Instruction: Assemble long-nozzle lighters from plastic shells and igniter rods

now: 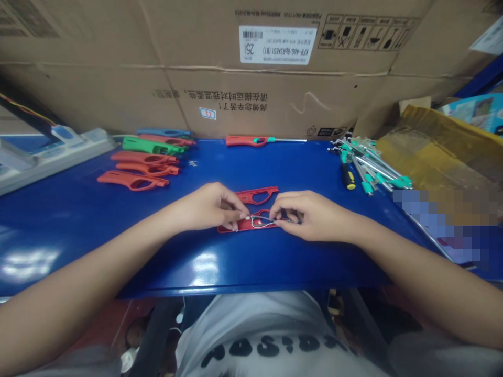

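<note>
While both hands worked close together, the red half-shell [244, 226] lay beneath the fingertips, apparently open side up for access.
Head view: right hand [308, 215] pinched a thin grey piece [264, 217], likely for fine control; left hand's [216, 207] fingertips bent in opposite, perhaps steadying; couldn't tell if gripping. White wire [256, 226] curved between grips; second half-shell [247, 197] just beyond.

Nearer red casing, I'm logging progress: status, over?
Left hand, right hand: both at white wire, grip unclear. Casing: lying on blue table. Second red casing just beyond.
</note>
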The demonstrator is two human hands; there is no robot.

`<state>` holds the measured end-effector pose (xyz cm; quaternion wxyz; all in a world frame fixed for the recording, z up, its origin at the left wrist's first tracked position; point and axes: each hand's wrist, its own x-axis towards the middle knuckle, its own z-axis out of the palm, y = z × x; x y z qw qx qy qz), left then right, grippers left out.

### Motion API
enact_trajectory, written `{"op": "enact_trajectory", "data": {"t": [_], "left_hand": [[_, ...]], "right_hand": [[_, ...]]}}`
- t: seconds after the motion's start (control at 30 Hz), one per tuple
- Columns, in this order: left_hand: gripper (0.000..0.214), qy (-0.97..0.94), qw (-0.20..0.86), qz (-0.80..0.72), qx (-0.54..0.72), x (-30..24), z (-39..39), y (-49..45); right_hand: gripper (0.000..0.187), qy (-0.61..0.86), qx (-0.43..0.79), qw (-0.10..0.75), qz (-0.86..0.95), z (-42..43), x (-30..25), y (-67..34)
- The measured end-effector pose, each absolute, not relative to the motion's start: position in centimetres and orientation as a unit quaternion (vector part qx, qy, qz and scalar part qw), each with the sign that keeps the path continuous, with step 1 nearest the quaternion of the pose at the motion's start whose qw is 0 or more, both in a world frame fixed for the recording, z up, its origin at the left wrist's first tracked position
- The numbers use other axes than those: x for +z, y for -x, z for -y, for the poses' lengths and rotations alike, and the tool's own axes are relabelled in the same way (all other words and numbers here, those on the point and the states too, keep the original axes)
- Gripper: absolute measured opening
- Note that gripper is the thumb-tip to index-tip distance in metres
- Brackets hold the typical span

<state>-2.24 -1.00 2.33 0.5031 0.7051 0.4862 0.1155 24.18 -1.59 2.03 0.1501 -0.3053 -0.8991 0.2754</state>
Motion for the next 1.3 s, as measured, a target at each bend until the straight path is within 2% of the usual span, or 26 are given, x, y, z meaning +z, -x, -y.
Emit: {"op": "enact_trajectory", "data": {"t": [0.13, 0.23, 0.3, 0.4, 0.5, 0.8, 1.3], "left_hand": [[0.026, -0.714, 0.494, -0.482, 0.118, 2.5, 1.4, 2.1], [0.028, -0.787, 0.393, -0.445, 0.168, 3.0, 2.0, 1.6], [0.021, -0.846, 0.315, -0.385, 0.193, 3.2, 2.5, 1.2], [0.014, -0.886, 0.271, -0.323, 0.191, 3.1, 3.0, 0.9], [0.014, -0.896, 0.245, -0.328, 0.171, 2.5, 3.3, 0.8], [0.011, -0.882, 0.243, -0.367, 0.168, 1.7, 3.8, 0.3], [0.006, -0.87, 0.251, -0.389, 0.17, 1.4, 4.1, -0.1]], "right_hand": [[0.019, 0.304, 0.264, 0.131, 0.906, 1.7, 2.2, -24.3], [0.016, 0.324, 0.255, 0.125, 0.902, 1.9, 2.4, -24.2], [0.015, 0.335, 0.255, 0.124, 0.898, 2.0, 2.5, -24.2], [0.014, 0.336, 0.255, 0.126, 0.898, 2.0, 2.6, -24.2], [0.011, 0.344, 0.252, 0.132, 0.895, 2.1, 2.6, -24.1], [0.019, 0.328, 0.215, 0.131, 0.911, 2.2, 2.2, -23.9], [0.014, 0.329, 0.195, 0.113, 0.917, 2.3, 2.2, -23.8]]}}
